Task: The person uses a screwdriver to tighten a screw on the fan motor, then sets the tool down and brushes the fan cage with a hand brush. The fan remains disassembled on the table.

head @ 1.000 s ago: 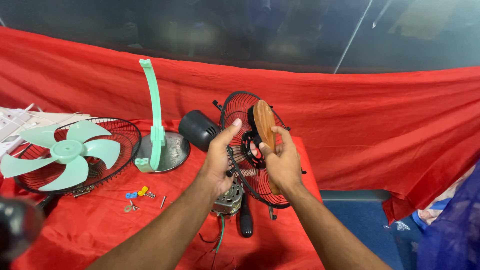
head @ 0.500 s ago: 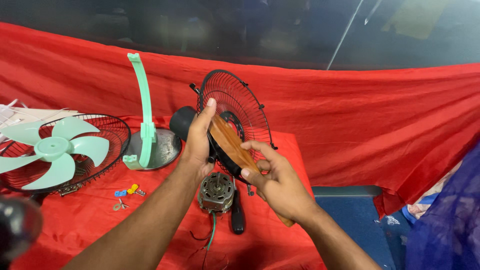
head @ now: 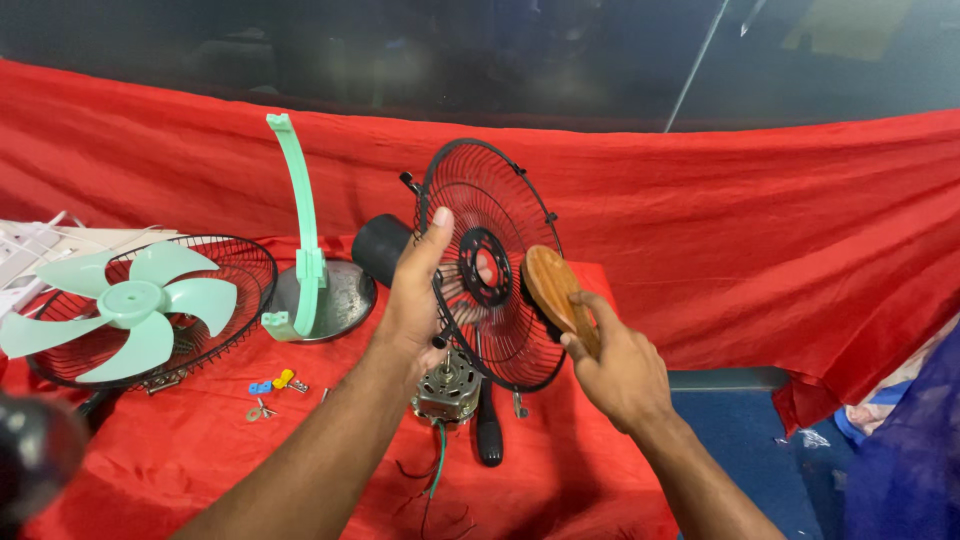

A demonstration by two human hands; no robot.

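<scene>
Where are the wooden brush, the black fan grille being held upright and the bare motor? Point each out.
Wooden brush (head: 552,285), head view: on its brown oval back.
Black fan grille (head: 500,215), head view: on the upper wire spokes.
Motor (head: 447,393), head view: on its metal housing, below the grille.

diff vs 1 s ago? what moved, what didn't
The right hand swung the wooden brush from upright down across the black fan guard, then back to its right side. The left hand still grips the guard. Green fan blade and stand unmoved.

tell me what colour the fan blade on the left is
Pale mint green; the fan blade shows best in the head view.
</scene>
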